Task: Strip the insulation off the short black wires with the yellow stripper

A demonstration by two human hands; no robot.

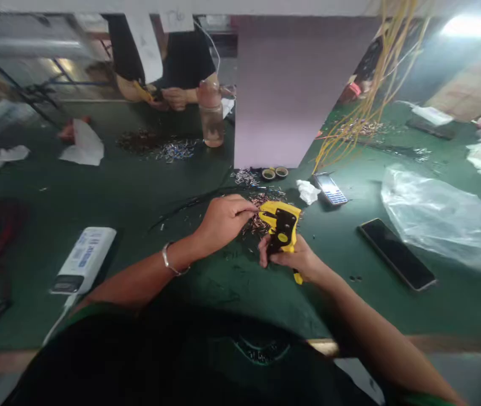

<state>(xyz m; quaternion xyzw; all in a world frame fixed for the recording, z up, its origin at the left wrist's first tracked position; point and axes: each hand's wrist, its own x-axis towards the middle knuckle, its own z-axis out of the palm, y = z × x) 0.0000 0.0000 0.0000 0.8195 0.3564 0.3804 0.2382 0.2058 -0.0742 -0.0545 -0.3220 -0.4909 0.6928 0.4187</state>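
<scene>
right hand [294, 258] | grips yellow wire stripper [282, 228] | left hand [223, 221] | pinches black wire [193, 201]

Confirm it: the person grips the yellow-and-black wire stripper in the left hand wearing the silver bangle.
Wrong hand: the yellow-and-black wire stripper is in the right hand, as the head view shows; the left hand wears the silver bangle.

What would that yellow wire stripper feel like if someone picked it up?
The yellow wire stripper likely feels rigid: its body keeps a crisp shape in the right hand. The black plate looks like metal, so it's probably heavy for its size. Its flat, angular shape suggests it won't roll.
</scene>
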